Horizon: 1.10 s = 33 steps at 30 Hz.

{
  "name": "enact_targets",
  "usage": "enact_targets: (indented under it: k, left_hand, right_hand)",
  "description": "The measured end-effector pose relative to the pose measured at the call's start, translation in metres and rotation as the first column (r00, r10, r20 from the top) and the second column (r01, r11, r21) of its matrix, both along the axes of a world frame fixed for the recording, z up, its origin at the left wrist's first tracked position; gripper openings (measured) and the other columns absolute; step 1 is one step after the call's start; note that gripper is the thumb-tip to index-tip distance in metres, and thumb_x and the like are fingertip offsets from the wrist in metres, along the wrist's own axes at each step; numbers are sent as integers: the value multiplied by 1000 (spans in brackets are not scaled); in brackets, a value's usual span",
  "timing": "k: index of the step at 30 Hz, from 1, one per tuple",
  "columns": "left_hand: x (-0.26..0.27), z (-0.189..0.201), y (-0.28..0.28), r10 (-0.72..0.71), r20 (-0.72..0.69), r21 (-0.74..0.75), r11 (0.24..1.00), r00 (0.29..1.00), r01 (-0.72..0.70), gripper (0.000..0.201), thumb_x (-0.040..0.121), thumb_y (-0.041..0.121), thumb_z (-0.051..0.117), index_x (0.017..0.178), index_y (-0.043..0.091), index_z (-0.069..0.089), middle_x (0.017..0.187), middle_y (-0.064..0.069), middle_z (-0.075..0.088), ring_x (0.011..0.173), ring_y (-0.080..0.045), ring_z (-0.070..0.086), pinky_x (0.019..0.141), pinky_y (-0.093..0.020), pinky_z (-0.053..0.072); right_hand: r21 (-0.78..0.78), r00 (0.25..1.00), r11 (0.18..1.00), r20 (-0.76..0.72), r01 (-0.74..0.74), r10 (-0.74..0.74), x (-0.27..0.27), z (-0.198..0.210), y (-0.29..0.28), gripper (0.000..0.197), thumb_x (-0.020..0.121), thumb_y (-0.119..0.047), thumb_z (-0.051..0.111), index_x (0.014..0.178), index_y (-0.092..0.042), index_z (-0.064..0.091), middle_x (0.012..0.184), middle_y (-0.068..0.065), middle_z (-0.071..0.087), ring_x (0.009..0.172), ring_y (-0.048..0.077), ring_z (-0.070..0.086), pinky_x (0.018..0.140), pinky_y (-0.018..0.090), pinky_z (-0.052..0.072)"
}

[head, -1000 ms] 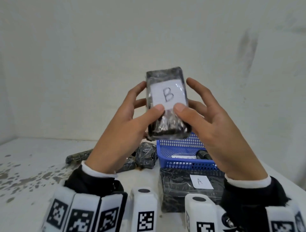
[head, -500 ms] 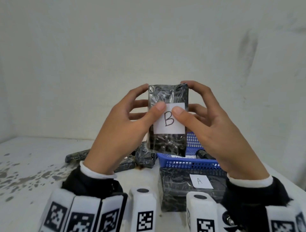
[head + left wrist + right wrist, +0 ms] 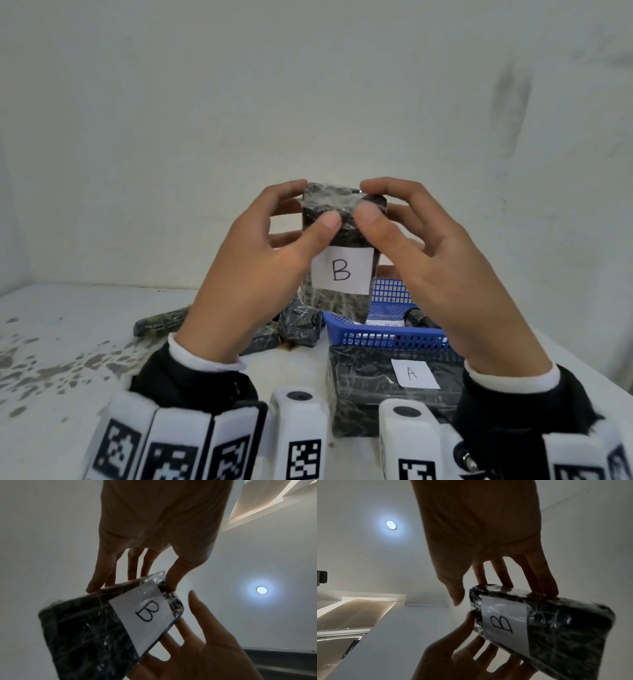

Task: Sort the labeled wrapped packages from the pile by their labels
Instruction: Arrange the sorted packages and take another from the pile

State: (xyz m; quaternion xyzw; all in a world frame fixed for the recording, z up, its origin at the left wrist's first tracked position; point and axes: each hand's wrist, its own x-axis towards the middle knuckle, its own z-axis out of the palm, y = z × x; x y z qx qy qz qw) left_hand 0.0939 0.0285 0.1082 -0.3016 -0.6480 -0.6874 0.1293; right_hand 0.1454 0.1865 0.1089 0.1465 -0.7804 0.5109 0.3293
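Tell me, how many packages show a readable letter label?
2. The B package is held up by the left hand and right hand; the A package lies on the table before the blue basket. Other labels may be hidden.

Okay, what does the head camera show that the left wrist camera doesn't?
Only the head view shows the table, the blue basket, the package marked A and the loose wrapped packages. Only the left wrist view shows a ceiling light. Both show the left hand and right hand holding the package marked B.
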Motion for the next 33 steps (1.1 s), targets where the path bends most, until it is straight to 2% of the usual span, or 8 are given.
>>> enact_targets:
  k: [4,9,15,18,23,27,29,33]
  left_hand:
    - [0,-1,1,-39,29,39,999,999,38,53,68,52,65,117,34,54,115,7,67,93,-4,69,85,-39,54]
    - [1,-1,4,-67,61,72,995,996,63,40,80,39,69,111,28,47,103,3,71,80,-6,70,77,-37,54]
    - [0,-1,4,-70,69,107,992,995,62,25,90,27,63,107,25,45,91,1,66,71,-5,66,75,-37,53]
    - [2,-1,4,-94,44,47,995,995,91,21,92,34,58,108,27,48,96,0,68,76,-6,68,77,-34,56]
    - [6,0,6,-167,-29,-84,983,986,164,17,93,38,58,110,34,61,105,5,69,96,-3,67,81,-20,51]
    - [-5,-2,1,-178,-41,-145,975,983,171,36,79,51,55,114,45,62,127,2,62,121,-11,56,102,-39,42]
    - [-6,-2,-3,-135,-43,-191,974,990,124,45,72,65,55,116,55,57,130,10,60,126,-8,51,99,-38,39]
    - [-7,-2,-8,-109,10,-205,973,994,109,58,69,59,74,122,53,51,114,11,69,103,-6,66,91,-31,50]
  right_hand:
    - [19,999,1000,-44,13,-12,-1,1,-5,27,87,-52,67,111,-41,64,117,-16,69,111,13,66,95,43,56]
    - [40,999,999,-32,0,1,2,2,-5,23,86,-44,67,108,-38,65,116,-17,68,106,13,68,89,27,54]
    - [28,1000,999,-27,-15,16,2,0,-6,24,90,-40,70,111,-47,61,115,-20,67,112,13,66,97,39,54]
    - [-6,1000,1000,-11,-12,12,0,-1,-4,27,87,-41,67,112,-49,61,118,-15,67,111,15,66,93,43,56]
    - [-67,1000,998,9,13,-13,-1,-2,0,23,90,-35,68,111,-42,65,108,-10,72,88,7,73,72,21,58]
    - [-229,999,972,9,-44,48,-3,2,3,24,91,-28,67,113,-38,69,103,1,74,90,18,74,73,34,61]
    - [-339,995,936,-10,-95,97,-2,4,7,27,95,-28,60,118,-40,67,105,4,75,95,21,73,78,44,61]
    - [-461,966,853,-45,-245,253,2,8,14,34,100,-30,46,129,-35,62,117,-3,73,105,21,72,81,50,60]
